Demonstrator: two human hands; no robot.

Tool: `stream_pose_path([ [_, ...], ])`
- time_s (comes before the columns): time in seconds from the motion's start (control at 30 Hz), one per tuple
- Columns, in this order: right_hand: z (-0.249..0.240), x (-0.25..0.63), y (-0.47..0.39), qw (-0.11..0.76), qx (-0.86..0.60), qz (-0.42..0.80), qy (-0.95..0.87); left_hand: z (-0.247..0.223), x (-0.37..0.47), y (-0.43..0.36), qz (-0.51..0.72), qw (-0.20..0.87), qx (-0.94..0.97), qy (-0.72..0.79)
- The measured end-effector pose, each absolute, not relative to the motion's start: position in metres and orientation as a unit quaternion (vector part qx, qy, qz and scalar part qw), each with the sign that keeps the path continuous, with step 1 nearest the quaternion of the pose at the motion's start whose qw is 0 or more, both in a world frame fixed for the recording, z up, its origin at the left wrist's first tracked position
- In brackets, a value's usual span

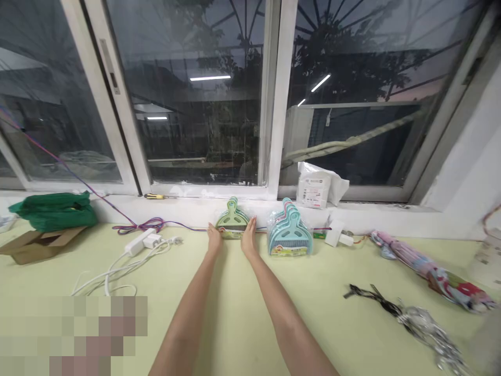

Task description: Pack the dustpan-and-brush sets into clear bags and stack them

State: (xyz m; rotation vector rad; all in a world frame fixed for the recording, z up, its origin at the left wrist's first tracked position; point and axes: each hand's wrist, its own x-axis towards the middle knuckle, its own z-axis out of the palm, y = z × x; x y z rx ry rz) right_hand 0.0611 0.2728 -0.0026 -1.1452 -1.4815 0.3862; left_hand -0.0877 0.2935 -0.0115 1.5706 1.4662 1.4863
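A green mini dustpan and brush set (232, 215) in clear wrap stands upright against the wall below the window. My left hand (214, 239) grips its left side, and my right hand (249, 238) grips its right side, the fingers of both pointing up along its edges. Just to the right of my right hand, several more dustpan and brush sets (291, 232) stand in a row one behind another. The front one is light blue, with a pink handle showing farther back.
On the left are a green bag (55, 210), a cardboard box (43, 245) and a white power strip (140, 242) with cables. A screwdriver (154, 196) and a white package (315, 188) rest on the sill. Rightward lie a folded umbrella (430, 271) and a silvery bundle (422, 326).
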Motion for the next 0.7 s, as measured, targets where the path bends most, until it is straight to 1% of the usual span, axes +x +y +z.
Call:
stream_pose_path([
  [0.07, -0.001, 0.067, 0.261, 0.566, -0.502, 0.154, -0.635, -0.007, -0.084, 0.286, 0.519, 0.153, 0.553, 0.634],
  [0.13, 0.0, 0.082, 0.242, 0.545, -0.497, 0.123, -0.664, -0.002, -0.083, 0.271, 0.487, 0.092, 0.545, 0.676],
  [0.23, 0.001, 0.12, 0.205, 0.503, -0.473, 0.065, -0.721, 0.007, -0.081, 0.241, 0.463, -0.034, 0.596, 0.655],
  [0.3, 0.002, 0.157, 0.183, 0.518, -0.507, 0.014, -0.689, 0.013, -0.077, 0.218, 0.477, -0.087, 0.623, 0.615],
  [0.37, 0.001, 0.2, 0.169, 0.571, -0.578, -0.048, -0.581, 0.017, -0.069, 0.196, 0.49, -0.108, 0.633, 0.589],
  [0.43, -0.001, 0.244, 0.165, 0.595, -0.631, -0.086, -0.49, 0.017, -0.058, 0.178, 0.481, -0.107, 0.65, 0.579],
  [0.53, -0.005, 0.297, 0.173, 0.582, -0.68, -0.063, -0.441, 0.012, -0.039, 0.167, 0.411, -0.088, 0.703, 0.574],
  [0.63, -0.01, 0.323, 0.187, 0.529, -0.684, 0.015, -0.502, 0.007, -0.028, 0.18, 0.325, -0.073, 0.761, 0.557],
  [0.7, -0.013, 0.329, 0.196, 0.503, -0.68, 0.027, -0.532, 0.009, -0.025, 0.199, 0.296, -0.081, 0.773, 0.555],
])
